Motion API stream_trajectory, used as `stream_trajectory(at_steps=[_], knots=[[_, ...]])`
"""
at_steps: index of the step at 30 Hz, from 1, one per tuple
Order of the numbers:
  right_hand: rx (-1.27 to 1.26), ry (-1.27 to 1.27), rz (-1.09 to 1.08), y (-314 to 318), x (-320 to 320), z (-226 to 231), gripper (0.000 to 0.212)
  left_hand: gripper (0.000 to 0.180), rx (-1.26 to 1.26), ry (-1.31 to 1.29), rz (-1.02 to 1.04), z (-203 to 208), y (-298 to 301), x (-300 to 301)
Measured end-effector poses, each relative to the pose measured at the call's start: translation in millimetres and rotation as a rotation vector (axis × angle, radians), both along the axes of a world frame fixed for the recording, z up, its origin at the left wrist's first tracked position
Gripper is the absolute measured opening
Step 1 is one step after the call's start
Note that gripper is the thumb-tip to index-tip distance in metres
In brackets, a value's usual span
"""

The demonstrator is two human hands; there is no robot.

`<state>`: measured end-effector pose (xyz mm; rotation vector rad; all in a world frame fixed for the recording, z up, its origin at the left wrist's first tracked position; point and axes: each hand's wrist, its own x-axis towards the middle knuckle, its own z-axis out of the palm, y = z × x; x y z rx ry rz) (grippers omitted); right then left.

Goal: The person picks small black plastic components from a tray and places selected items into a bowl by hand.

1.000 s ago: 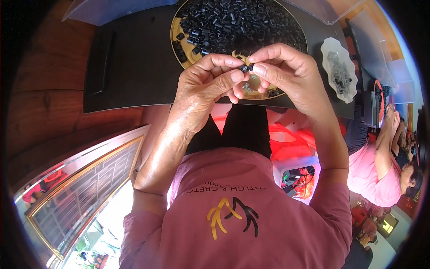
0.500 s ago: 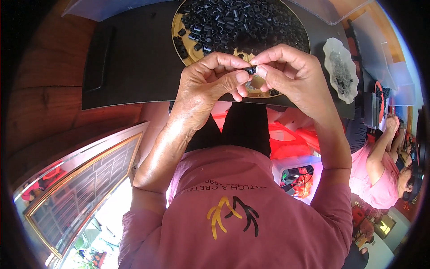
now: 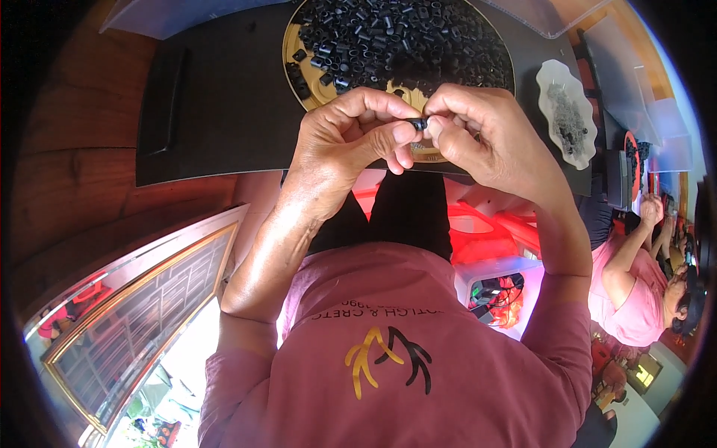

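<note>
A small black tube-shaped piece is pinched between the thumb and forefinger of my left hand. My right hand meets its right end, thumb and forefinger pressed together there. Whatever those right fingertips hold is too small and too covered to make out. Both hands hover over the near edge of a round golden tray. On that tray lies a big heap of similar black pieces.
Right of the tray, a white wavy-edged dish holds many tiny clear or silvery bits. The dark tabletop runs left. Clear plastic bins border it. Below sits a box with cables. Another person works at right.
My right fingers have curled in more and shifted slightly down at the black piece's end. My left hand keeps its pinch almost in place.
</note>
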<state>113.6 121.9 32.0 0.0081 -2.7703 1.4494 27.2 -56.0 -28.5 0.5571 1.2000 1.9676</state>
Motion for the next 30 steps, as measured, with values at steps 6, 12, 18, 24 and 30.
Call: stream_trajectory(at_steps=[6,12,18,24,30], knots=[[-0.001,-0.020,0.176,7.4,-1.3,-1.7,0.020,0.016,0.005,0.018,-0.053,5.4,0.3,-0.4],[0.138,0.039,0.112,1.2,0.5,-2.7,0.019,0.015,-0.041,0.092,-0.017,7.6,3.2,-1.7],[0.259,0.120,0.027,-6.2,0.5,-4.3,0.017,0.014,-0.042,0.105,-0.047,13.0,7.0,-7.6],[0.316,0.057,0.006,0.6,-1.1,-6.0,0.018,0.014,-0.140,0.132,-0.052,14.2,12.9,-9.2],[0.050,-0.049,0.165,15.4,0.8,2.8,0.023,0.018,-0.154,0.565,0.117,10.7,8.1,-0.7]])
